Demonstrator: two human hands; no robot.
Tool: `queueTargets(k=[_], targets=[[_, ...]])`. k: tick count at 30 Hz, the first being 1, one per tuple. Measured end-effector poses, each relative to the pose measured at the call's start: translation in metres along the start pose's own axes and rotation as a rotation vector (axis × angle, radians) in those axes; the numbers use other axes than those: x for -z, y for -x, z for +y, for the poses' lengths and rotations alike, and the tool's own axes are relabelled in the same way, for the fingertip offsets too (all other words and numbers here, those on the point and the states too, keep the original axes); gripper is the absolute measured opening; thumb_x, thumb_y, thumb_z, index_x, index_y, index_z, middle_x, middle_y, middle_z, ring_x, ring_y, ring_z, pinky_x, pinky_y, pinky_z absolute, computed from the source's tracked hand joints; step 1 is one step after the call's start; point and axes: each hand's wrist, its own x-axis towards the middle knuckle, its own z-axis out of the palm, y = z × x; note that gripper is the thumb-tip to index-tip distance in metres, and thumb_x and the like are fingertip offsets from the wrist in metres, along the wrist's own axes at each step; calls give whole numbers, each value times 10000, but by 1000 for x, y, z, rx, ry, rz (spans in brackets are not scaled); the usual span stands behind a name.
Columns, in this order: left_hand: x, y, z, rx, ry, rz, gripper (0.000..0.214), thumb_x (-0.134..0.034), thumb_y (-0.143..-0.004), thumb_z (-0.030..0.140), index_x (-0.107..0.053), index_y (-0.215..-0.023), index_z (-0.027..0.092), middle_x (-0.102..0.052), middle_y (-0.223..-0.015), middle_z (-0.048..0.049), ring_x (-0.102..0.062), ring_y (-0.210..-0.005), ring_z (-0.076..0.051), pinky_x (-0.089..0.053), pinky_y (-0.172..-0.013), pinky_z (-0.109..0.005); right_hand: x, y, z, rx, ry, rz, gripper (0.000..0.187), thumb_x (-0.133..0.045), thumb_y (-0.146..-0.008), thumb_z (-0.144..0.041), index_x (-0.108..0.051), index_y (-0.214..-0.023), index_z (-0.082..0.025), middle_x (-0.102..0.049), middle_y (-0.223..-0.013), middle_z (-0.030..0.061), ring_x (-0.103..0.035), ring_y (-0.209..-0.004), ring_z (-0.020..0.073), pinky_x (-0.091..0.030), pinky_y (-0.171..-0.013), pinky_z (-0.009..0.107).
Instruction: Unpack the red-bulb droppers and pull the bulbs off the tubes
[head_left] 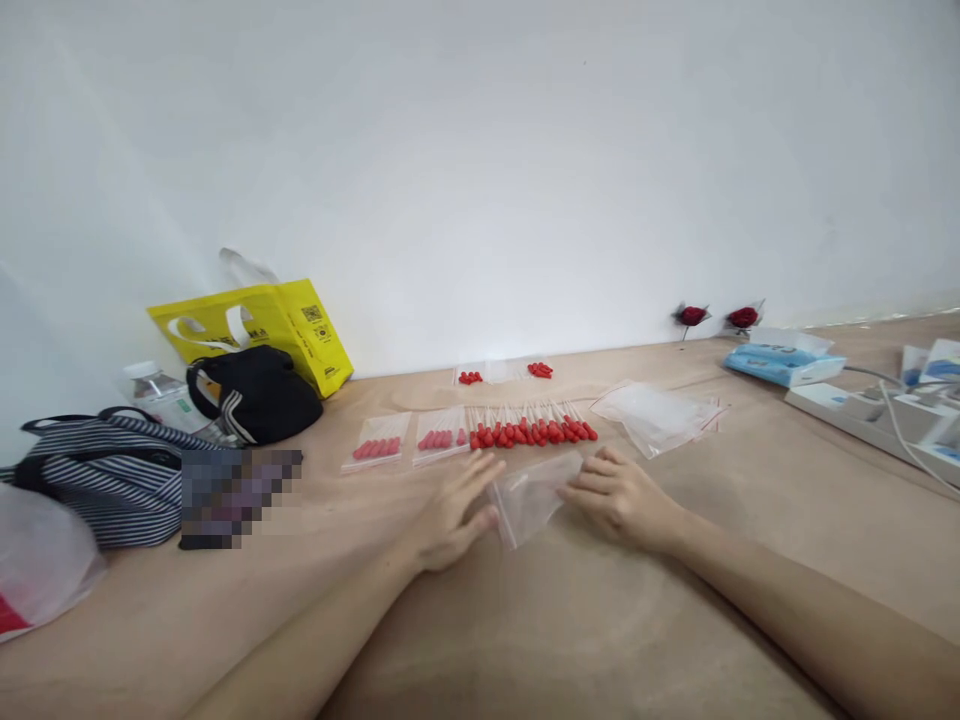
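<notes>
So, my right hand (pixel 619 497) has its fingers curled in, pinching one end of a clear zip bag (pixel 531 497) just in front of me. My left hand (pixel 452 515) is spread, thumb apart from fingers, at the zip end; whether it touches the plastic I can't quite tell. Just beyond lie red-tipped sticks (pixel 531 432) in a row, two filled bags (pixel 379 442) on their left.

head | above and on the near side of the red-tipped sticks (pixel 555 432) | faces forward and down across them, wall (pixel 480 180) behind | near enough to tell single sticks
</notes>
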Motion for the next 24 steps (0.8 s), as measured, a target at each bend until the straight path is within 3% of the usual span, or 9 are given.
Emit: queueTargets(k=[3,6,10,12,14,18,24], targets=[[2,-7,-32,186,-154,278,481,-386,-842,361,-378,-1280,163,-373,-1345,-82,-222,-1289,-235,-196,-1060,-420,15,9,21,-182,280,253,231,-460,-811,-142,-614,-970,-208,-663,-838,31,-513,-719,139,-294,-676,300],[4,-14,-62,354,-258,353,484,-462,-791,319,-453,-1217,90,-411,-1310,-128,-280,-1263,-255,-234,-1049,-399,27,23,50,-429,542,336,223,-485,-794,-176,-632,-929,-274,-647,-750,8,-499,-695,141,-260,-715,318],[6,-18,-74,475,-292,264,413,-439,-816,330,-520,-1155,109,-506,-1233,-100,-445,-1156,-211,-343,-987,-318,21,43,82,-741,656,79,269,-406,-795,-179,-670,-818,-230,-616,-718,48,-494,-713,174,-235,-739,359],[8,-17,-71,484,-327,238,353,-413,-836,312,-554,-1115,147,-554,-1181,-68,-502,-1094,-181,-378,-947,-281,11,52,90,-841,609,-110,285,-397,-783,-196,-677,-733,-210,-617,-737,67,-498,-725,194,-232,-739,383],[11,-16,-66,484,-364,225,309,-396,-847,278,-587,-1062,165,-592,-1122,-60,-539,-1035,-182,-407,-901,-280,3,57,94,-905,544,-213,291,-398,-786,-257,-678,-719,-211,-623,-788,77,-500,-751,214,-233,-740,401],[17,-12,-52,496,-434,172,277,-393,-844,243,-625,-960,148,-632,-969,-104,-575,-917,-231,-439,-794,-333,-4,53,89,-879,489,-119,328,-384,-811,-377,-672,-809,-221,-615,-906,76,-497,-831,232,-216,-787,427],[21,8,-6,466,-580,-12,316,-345,-856,271,-617,-887,113,-620,-855,-140,-597,-794,-268,-452,-660,-363,-9,28,55,-584,359,45,240,-435,-812,-305,-660,-809,-221,-618,-894,57,-505,-803,187,-210,-815,400]])
